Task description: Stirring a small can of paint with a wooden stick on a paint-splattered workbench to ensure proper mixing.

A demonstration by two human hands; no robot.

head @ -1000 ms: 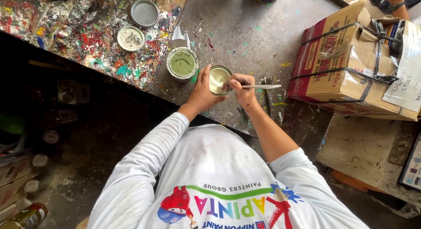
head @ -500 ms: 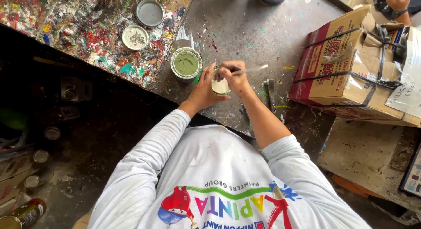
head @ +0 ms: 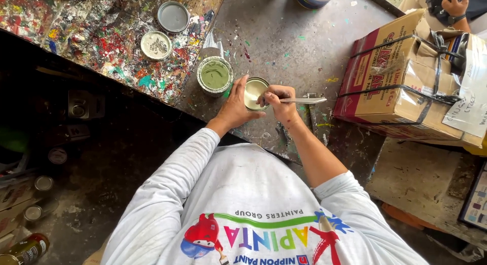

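Note:
A small open tin of pale cream paint (head: 254, 92) stands on the grey paint-spattered bench (head: 284, 37). My left hand (head: 234, 107) wraps its left side and holds it steady. My right hand (head: 279, 103) grips a thin metal stirring tool (head: 304, 100) whose tip dips into the cream paint; the handle points right, nearly level. Just to the left stands a second open tin of green paint (head: 215, 75), untouched.
Two loose round lids (head: 155, 45) (head: 173, 16) lie on the multicoloured spattered board at the back left. A strapped cardboard box (head: 406, 77) fills the right side, another person's hand (head: 451, 4) beyond it. Small tins and a bottle (head: 23, 247) sit on the dark floor left.
My right hand swung the stirring tool around in the cream tin, over its top and then back to the right side. The left hand kept its hold.

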